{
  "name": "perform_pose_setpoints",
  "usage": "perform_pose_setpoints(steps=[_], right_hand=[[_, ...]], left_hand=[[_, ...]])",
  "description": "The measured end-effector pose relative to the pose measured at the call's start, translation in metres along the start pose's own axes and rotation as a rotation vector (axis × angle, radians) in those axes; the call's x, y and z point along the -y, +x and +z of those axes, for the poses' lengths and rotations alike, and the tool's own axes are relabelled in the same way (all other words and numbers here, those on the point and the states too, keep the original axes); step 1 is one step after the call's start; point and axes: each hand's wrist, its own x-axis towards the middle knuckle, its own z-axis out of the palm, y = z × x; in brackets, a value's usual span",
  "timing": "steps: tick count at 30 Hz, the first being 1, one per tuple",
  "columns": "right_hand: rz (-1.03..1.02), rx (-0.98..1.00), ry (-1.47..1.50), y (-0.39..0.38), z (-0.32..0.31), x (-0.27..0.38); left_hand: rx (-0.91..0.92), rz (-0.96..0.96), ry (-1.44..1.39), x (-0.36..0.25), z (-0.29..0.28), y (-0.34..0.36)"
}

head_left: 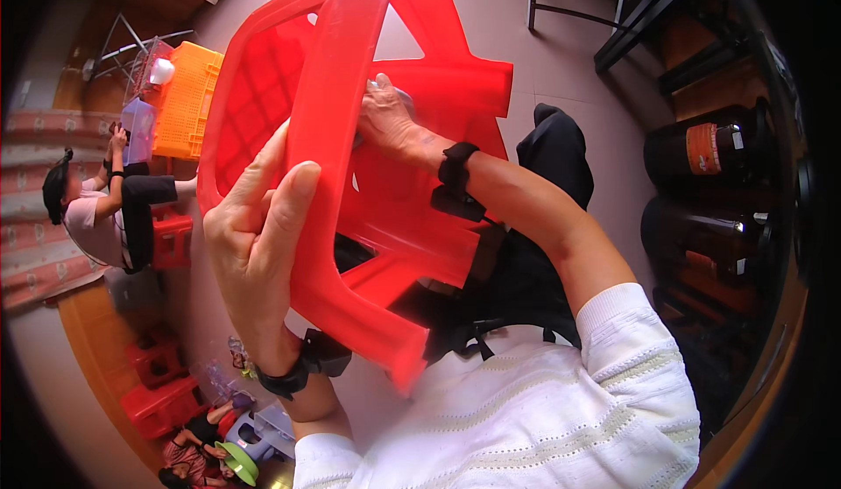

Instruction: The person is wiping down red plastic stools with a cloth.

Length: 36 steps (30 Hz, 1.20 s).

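Note:
A red plastic chair (pixel 314 77) with a lattice panel and splayed legs is held up on its side, filling the middle of the view. My left hand (pixel 250 235) grips its near rail on the left, thumb over the outer face and fingers bent round it. Inside the chair, my right hand (pixel 390 117) is pressed against the red plastic with curled fingers. Under its palm is a greyish item, mostly hidden and too unclear to name.
At left a person (pixel 92 204) sits beside an orange crate (pixel 184 99) and clear bin (pixel 138 134). Red stools (pixel 149 406) and people (pixel 188 450) are at lower left. Dark bottles (pixel 701 152) and black metal legs (pixel 613 42) line the right.

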Motion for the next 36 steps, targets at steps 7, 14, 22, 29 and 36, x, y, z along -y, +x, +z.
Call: perform_pose_setpoints(steps=[7,14,22,29,36], right_hand=[[-0.075,-0.148,-0.061,0.011,-0.023,0.003],[-0.060,-0.024,-0.050,0.014,-0.018,-0.029],[-0.041,0.162,-0.321,-0.039,-0.042,-0.068],[0.175,0.180,-0.229,-0.085,-0.114,-0.098],[0.397,0.282,-0.098,-0.086,-0.130,-0.088]], left_hand=[[-0.007,-0.025,0.019,-0.008,0.003,0.002],[-0.049,-0.031,-0.065,-0.006,0.011,0.001],[0.004,-0.094,0.009,-0.011,0.001,-0.002],[0.016,-0.055,-0.091,-0.001,0.002,0.000],[-0.009,-0.014,-0.085,0.002,0.001,0.000]])
